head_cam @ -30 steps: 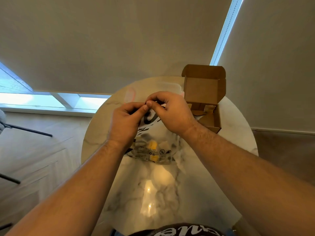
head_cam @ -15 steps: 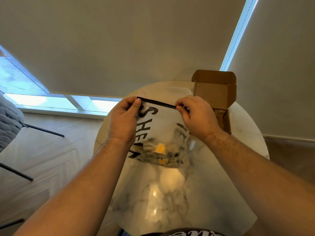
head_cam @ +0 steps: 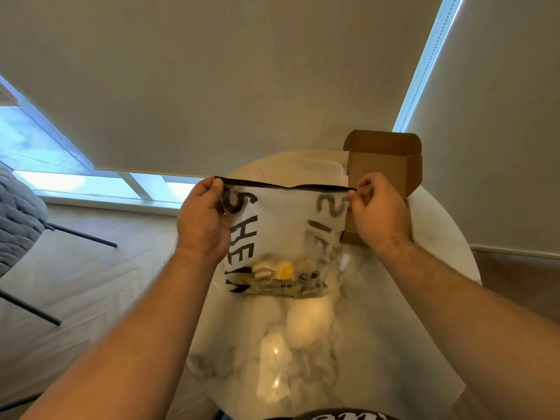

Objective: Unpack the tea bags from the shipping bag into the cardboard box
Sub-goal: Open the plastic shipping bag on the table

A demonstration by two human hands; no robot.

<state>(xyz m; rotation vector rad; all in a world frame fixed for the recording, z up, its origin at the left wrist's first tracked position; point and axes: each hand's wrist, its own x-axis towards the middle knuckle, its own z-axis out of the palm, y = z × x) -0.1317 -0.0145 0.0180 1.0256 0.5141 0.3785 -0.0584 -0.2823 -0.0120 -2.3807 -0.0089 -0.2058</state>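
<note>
The round marble table [head_cam: 363,344] is filling the lower middle of the frame, with the cardboard box [head_cam: 383,168] standing open at its upper right edge. The frosted shipping bag [head_cam: 281,231] is hanging upright above the table centre, now stretched wider than half a second ago. The left hand [head_cam: 203,222] is pinching the bag's upper left corner, and the right hand [head_cam: 378,213], having slid further right, is gripping the zipper end, partly covering the box. Tea bags [head_cam: 281,272] are sitting yellowish at the bag's bottom. A grey chair [head_cam: 18,213] is standing at the left edge.
</note>
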